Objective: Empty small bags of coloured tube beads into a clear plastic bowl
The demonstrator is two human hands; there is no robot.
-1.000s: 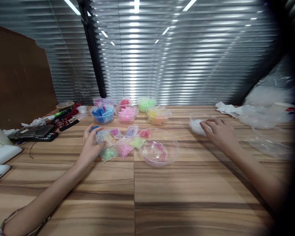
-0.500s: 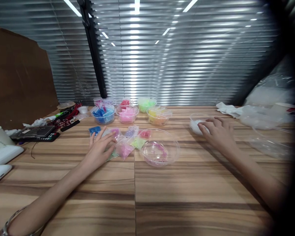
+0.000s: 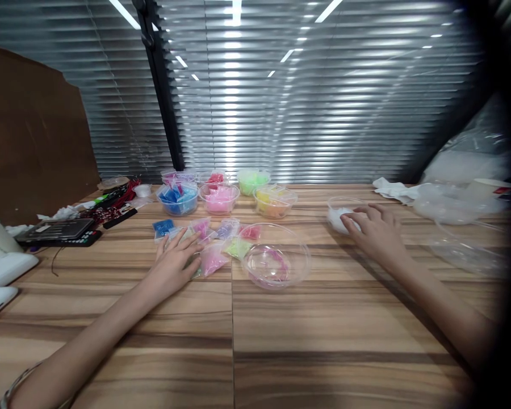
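Wood-grain surface (image 3: 323, 352) before slatted blinds (image 3: 323, 102); both hands among bags and bowls.
Left hand (image 3: 174, 262) is over coloured bags (image 3: 213, 260), fingers spread wide, blue bag (image 3: 163, 228) just beyond; right hand (image 3: 375, 232) has fingers half-bent at white-filled bowl (image 3: 334, 222), grip cannot be determined; clear bowl (image 3: 297, 268) stands between the hands.

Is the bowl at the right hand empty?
Not empty: white material shows inside the clear bowl; how full, I can't tell.
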